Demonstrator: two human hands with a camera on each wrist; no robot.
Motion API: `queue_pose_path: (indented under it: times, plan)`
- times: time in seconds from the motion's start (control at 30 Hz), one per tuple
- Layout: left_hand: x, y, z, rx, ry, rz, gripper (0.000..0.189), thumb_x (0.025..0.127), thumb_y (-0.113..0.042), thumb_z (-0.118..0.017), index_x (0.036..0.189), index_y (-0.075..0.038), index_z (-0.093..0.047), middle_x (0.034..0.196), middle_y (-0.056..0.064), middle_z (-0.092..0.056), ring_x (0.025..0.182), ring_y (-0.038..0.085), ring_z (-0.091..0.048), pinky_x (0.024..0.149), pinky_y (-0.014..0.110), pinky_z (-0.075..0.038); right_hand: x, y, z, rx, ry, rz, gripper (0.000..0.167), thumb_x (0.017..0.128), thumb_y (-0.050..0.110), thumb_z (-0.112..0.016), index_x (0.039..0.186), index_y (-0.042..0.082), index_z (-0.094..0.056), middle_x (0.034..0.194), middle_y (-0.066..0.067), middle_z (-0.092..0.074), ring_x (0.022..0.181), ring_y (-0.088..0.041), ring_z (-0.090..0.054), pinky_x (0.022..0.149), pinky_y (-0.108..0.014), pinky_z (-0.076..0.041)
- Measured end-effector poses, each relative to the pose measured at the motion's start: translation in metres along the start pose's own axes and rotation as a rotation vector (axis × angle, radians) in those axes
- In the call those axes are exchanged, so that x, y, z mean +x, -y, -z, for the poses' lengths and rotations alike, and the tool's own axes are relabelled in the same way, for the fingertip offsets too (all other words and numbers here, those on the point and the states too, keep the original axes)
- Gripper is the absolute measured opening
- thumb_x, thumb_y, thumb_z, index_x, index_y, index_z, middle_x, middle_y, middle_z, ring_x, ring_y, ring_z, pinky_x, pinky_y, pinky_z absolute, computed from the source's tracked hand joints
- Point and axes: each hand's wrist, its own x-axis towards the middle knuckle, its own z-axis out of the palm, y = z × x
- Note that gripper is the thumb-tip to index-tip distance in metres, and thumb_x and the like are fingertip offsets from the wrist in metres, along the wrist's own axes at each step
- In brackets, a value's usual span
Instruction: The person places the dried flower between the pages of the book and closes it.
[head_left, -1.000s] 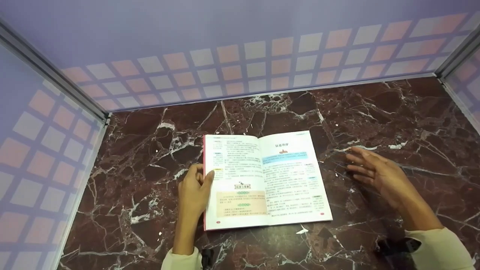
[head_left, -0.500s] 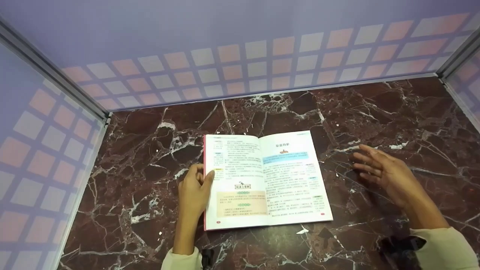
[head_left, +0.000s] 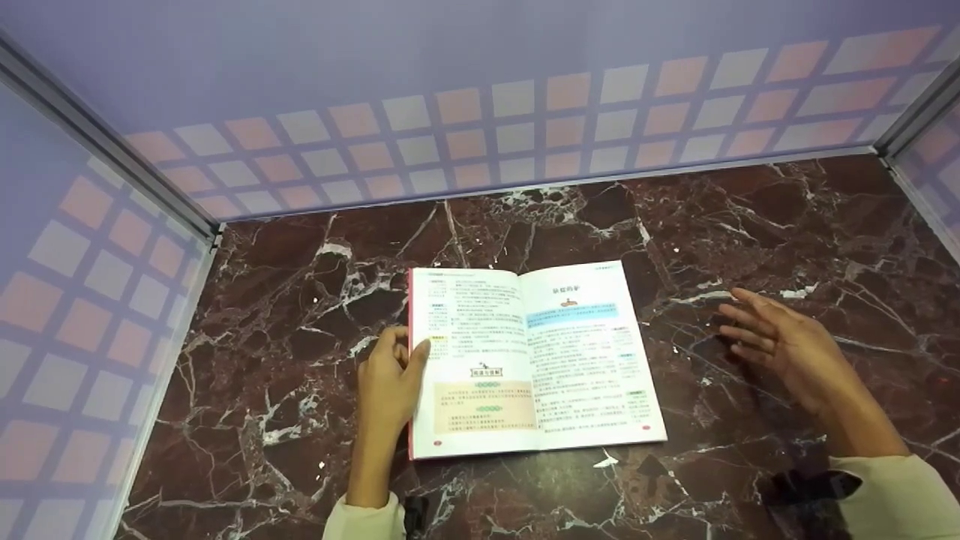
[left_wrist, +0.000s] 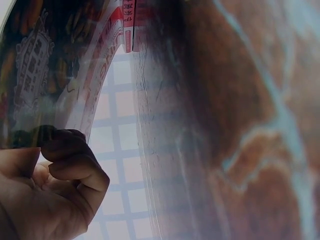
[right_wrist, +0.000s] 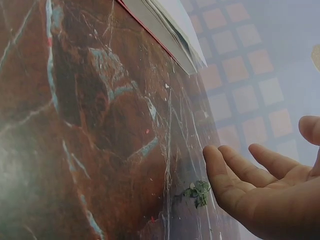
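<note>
An open book (head_left: 480, 322) with printed pages lies near the middle of the dark marbled table. My left hand (head_left: 391, 379) grips its left edge, thumb on the page and fingers curled underneath. In the left wrist view the fingers (left_wrist: 75, 160) hold the lifted cover (left_wrist: 35, 65), whose dark printed outside shows. To the right of the book, apart from it, my right hand (head_left: 799, 360) hovers with fingers loosely spread and nothing in them. The right wrist view shows that hand (right_wrist: 270, 185) with relaxed fingers, and the book's page edges (right_wrist: 167, 37) beyond.
Purple partition walls (head_left: 480, 45) with pink and white squares close off the back and both sides. The marbled table (head_left: 285, 330) has small white flecks on it. A dark wrist device (head_left: 814, 487) shows by the right sleeve.
My right hand has drifted a little to the right, away from the book. The left hand and the book have hardly moved.
</note>
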Motion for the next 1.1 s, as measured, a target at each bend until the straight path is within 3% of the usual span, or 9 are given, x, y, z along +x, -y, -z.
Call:
queue_pose_path:
  times: [0.23, 0.53, 0.67, 1.1]
  plan:
    - [0.0, 0.0, 0.0, 0.004, -0.002, -0.006, 0.027, 0.096, -0.019, -0.068, 0.117, -0.003, -0.064, 0.066, -0.001, -0.051, 0.055, 0.014, -0.046, 0.055, 0.027, -0.039, 0.0, -0.001, 0.004, -0.07, -0.091, 0.014, 0.028, 0.105, 0.032, -0.051, 0.13, 0.026, -0.061, 0.116, 0.013, -0.071, 0.103, -0.009, -0.069, 0.086, -0.022, -0.054]
    - [0.0, -0.001, 0.001, -0.023, 0.011, -0.01, 0.025, 0.097, -0.018, -0.067, 0.117, -0.003, -0.064, 0.063, -0.003, -0.043, 0.053, 0.014, -0.04, 0.056, 0.027, -0.036, -0.002, -0.004, 0.007, -0.096, -0.217, 0.048, 0.015, 0.102, 0.028, -0.059, 0.114, 0.028, -0.069, 0.105, 0.011, -0.074, 0.092, -0.007, -0.071, 0.079, -0.02, -0.055]
    - [0.0, -0.001, 0.001, -0.013, 0.013, -0.005, 0.026, 0.097, -0.018, -0.067, 0.117, -0.003, -0.063, 0.063, -0.003, -0.042, 0.053, 0.014, -0.039, 0.055, 0.027, -0.036, -0.001, -0.006, 0.006, -0.13, -0.281, 0.058, 0.014, 0.1, 0.025, -0.063, 0.113, 0.025, -0.069, 0.102, 0.012, -0.073, 0.089, -0.006, -0.069, 0.076, -0.018, -0.055]
    - [0.0, -0.002, 0.0, -0.002, -0.003, -0.004, 0.025, 0.096, -0.019, -0.069, 0.115, -0.004, -0.064, 0.063, -0.003, -0.043, 0.053, 0.014, -0.041, 0.056, 0.028, -0.037, 0.007, -0.011, 0.008, -0.514, -0.394, 0.001, 0.035, 0.098, 0.026, -0.067, 0.129, 0.01, -0.062, 0.098, 0.028, -0.064, 0.087, 0.001, -0.066, 0.077, -0.016, -0.055]
